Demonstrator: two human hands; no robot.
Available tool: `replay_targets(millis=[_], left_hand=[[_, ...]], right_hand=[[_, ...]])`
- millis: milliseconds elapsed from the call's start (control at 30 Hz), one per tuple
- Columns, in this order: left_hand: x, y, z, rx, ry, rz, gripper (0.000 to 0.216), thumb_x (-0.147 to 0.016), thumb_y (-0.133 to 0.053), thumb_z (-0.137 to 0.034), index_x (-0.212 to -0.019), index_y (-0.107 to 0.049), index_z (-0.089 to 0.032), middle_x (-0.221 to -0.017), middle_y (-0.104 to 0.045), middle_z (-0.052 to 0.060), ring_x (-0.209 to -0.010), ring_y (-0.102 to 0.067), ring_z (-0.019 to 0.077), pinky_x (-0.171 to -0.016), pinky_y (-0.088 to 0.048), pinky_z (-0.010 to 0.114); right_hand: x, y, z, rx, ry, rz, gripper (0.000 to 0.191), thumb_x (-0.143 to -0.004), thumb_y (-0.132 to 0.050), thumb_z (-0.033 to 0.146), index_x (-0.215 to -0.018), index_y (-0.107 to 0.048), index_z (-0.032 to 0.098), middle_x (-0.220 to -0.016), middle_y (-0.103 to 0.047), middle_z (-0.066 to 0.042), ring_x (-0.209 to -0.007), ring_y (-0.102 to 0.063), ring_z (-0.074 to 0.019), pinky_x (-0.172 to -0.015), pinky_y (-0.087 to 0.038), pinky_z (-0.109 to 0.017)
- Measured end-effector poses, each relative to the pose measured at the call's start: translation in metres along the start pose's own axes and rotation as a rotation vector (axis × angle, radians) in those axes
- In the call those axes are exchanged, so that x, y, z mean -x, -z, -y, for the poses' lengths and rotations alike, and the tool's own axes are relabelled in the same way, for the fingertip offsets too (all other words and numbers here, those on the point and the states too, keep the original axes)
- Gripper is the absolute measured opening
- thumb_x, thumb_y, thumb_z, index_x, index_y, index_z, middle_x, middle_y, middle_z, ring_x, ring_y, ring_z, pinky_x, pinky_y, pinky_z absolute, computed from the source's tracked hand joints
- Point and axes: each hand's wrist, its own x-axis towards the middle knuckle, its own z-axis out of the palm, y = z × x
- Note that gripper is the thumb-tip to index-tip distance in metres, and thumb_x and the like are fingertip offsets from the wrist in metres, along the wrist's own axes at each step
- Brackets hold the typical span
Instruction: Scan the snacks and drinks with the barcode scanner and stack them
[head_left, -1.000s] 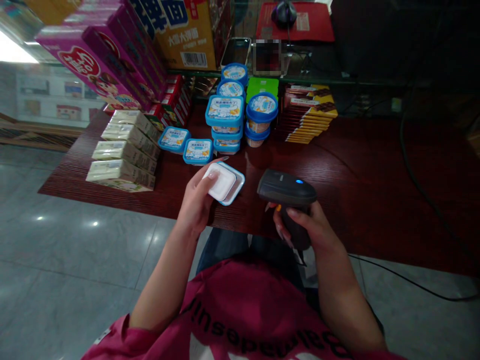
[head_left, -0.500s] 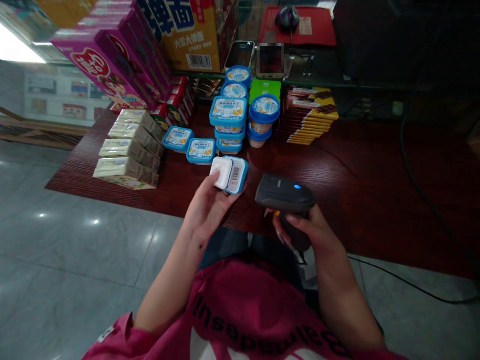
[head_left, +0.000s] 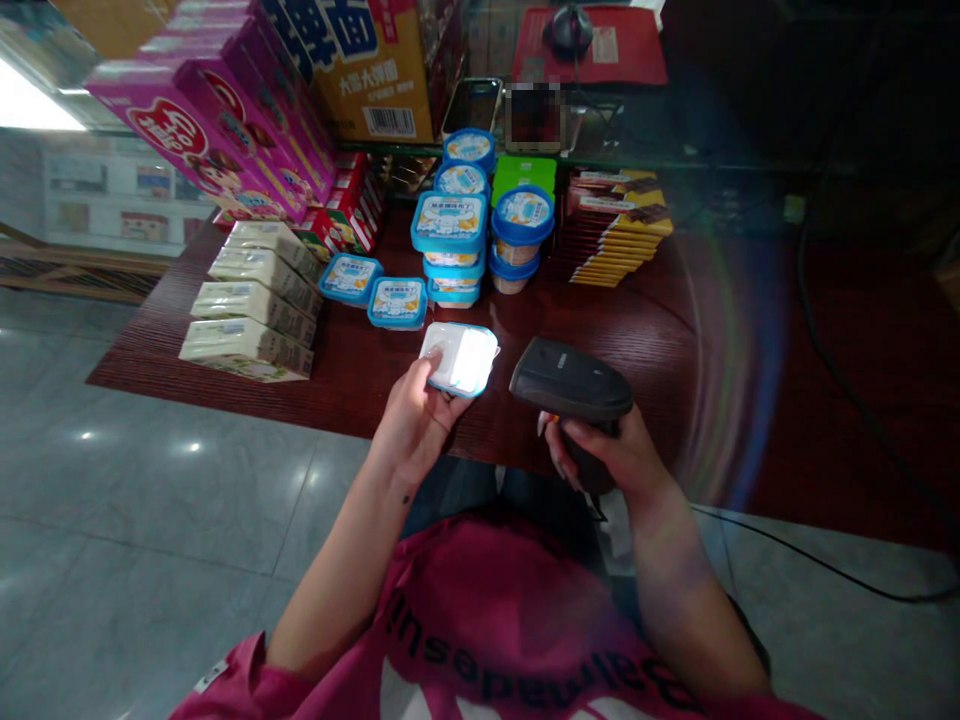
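Note:
My left hand (head_left: 417,412) is closed on a small pudding tub (head_left: 466,362) with a blue rim, its pale underside facing up and my thumb across it. Bright light from the scanner washes out the tub's right half. My right hand (head_left: 600,448) grips the handle of a black barcode scanner (head_left: 574,378), whose nose points left at the tub, a short gap apart. Just beyond the tub, a flat blue-lidded pudding tub (head_left: 397,302) and another pudding tub (head_left: 351,278) lie on the dark wood counter (head_left: 720,400). Stacked square tubs (head_left: 450,222) and round tubs (head_left: 523,212) stand behind.
Pale cartons (head_left: 247,348) line the left of the counter, with purple boxes (head_left: 217,120) behind them. Yellow-and-brown packets (head_left: 622,225) are stacked to the right. A cardboard box (head_left: 382,80) and a mouse (head_left: 568,32) on a red mat sit at the back. The scanner's cable (head_left: 810,578) trails right.
The tub in my left hand has tilted flatter and now catches bright light. The blue light on top of the scanner has gone out. Both hands keep their holds.

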Motion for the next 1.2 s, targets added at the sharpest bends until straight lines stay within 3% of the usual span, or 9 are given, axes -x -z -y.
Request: replay_targets(millis=[200, 300, 367, 500, 567, 733, 900, 1033, 1200], left_hand=[[-0.002, 0.008, 0.001, -0.101, -0.037, 0.032, 0.02, -0.093, -0.07, -0.028, -0.109, -0.074, -0.016, -0.111, -0.083, 0.009, -0.098, -0.08, 0.0203, -0.088, -0.068, 0.03], [0.0, 0.019, -0.011, -0.282, -0.18, 0.069, 0.033, -0.083, -0.081, -0.035, -0.108, -0.073, -0.016, -0.106, -0.081, 0.009, -0.094, -0.078, 0.0226, -0.084, -0.067, 0.031], [-0.002, 0.03, -0.026, -0.481, -0.448, 0.035, 0.039, -0.079, -0.086, -0.037, -0.11, -0.072, -0.018, -0.104, -0.079, 0.006, -0.095, -0.076, 0.0215, -0.086, -0.066, 0.031], [-0.019, 0.052, -0.064, -0.931, -1.172, -0.105, 0.054, -0.074, -0.093, -0.029, -0.122, -0.069, -0.023, -0.119, -0.073, 0.005, -0.112, -0.071, 0.0233, -0.104, -0.059, 0.037], [-0.035, 0.058, -0.081, -1.121, -1.341, -0.041, 0.058, -0.078, -0.093, -0.032, -0.129, -0.065, -0.024, -0.127, -0.072, 0.007, -0.12, -0.07, 0.0262, -0.108, -0.058, 0.041], [-0.073, 0.064, -0.101, -1.533, -1.413, 0.293, 0.041, -0.101, -0.071, -0.037, -0.138, -0.058, -0.026, -0.142, -0.07, 0.01, -0.145, -0.06, 0.029, -0.124, -0.048, 0.052], [-0.084, 0.068, -0.104, -1.629, -1.362, 0.428, 0.051, -0.101, -0.068, -0.057, -0.14, -0.057, -0.026, -0.154, -0.063, 0.014, -0.159, -0.044, 0.0326, -0.129, -0.041, 0.059], [-0.08, 0.071, -0.111, -1.676, -1.34, 0.393, 0.043, -0.105, -0.063, -0.05, -0.142, -0.062, -0.028, -0.165, -0.054, 0.011, -0.167, -0.028, 0.0337, -0.131, -0.034, 0.065], [-0.079, 0.069, -0.112, -1.683, -1.294, 0.306, 0.042, -0.105, -0.065, -0.038, -0.147, -0.065, -0.034, -0.158, -0.061, 0.009, -0.151, -0.053, 0.0306, -0.128, -0.042, 0.057]], right_hand=[[0.001, 0.004, -0.005, 0.002, 0.004, -0.003, 0.038, -0.084, -0.089, 0.052, -0.088, -0.078, 0.017, -0.06, -0.071, -0.002, -0.037, -0.057, -0.012, -0.035, -0.05, -0.024], [0.0, 0.006, -0.008, 0.021, 0.011, -0.015, 0.038, -0.085, -0.088, 0.053, -0.087, -0.078, 0.017, -0.06, -0.071, -0.002, -0.037, -0.055, -0.0117, -0.036, -0.05, -0.024], [0.0, 0.006, -0.008, 0.025, 0.003, -0.028, 0.037, -0.086, -0.086, 0.054, -0.088, -0.078, 0.017, -0.061, -0.07, -0.002, -0.037, -0.054, -0.0116, -0.035, -0.049, -0.024], [0.001, 0.006, -0.007, 0.045, -0.018, -0.024, 0.038, -0.087, -0.085, 0.055, -0.09, -0.079, 0.017, -0.062, -0.07, -0.002, -0.039, -0.055, -0.0121, -0.036, -0.049, -0.024], [0.001, 0.007, -0.007, 0.069, -0.022, -0.031, 0.038, -0.086, -0.085, 0.055, -0.089, -0.079, 0.017, -0.062, -0.07, -0.002, -0.039, -0.055, -0.0125, -0.037, -0.049, -0.025], [0.0, 0.005, -0.006, 0.044, -0.035, -0.049, 0.038, -0.085, -0.085, 0.054, -0.096, -0.079, 0.018, -0.061, -0.068, -0.001, -0.039, -0.054, -0.0133, -0.036, -0.047, -0.025], [0.002, -0.001, 0.0, 0.0, -0.052, -0.104, 0.034, -0.085, -0.085, 0.049, -0.102, -0.079, 0.02, -0.062, -0.068, 0.0, -0.041, -0.054, -0.0135, -0.038, -0.047, -0.025], [0.004, -0.004, 0.002, -0.006, -0.068, -0.137, 0.035, -0.084, -0.085, 0.048, -0.103, -0.079, 0.019, -0.063, -0.068, 0.0, -0.042, -0.053, -0.0128, -0.038, -0.046, -0.024], [0.004, -0.006, 0.005, 0.02, -0.073, -0.133, 0.035, -0.085, -0.084, 0.05, -0.099, -0.077, 0.019, -0.063, -0.068, 0.0, -0.043, -0.053, -0.0128, -0.041, -0.046, -0.026]])
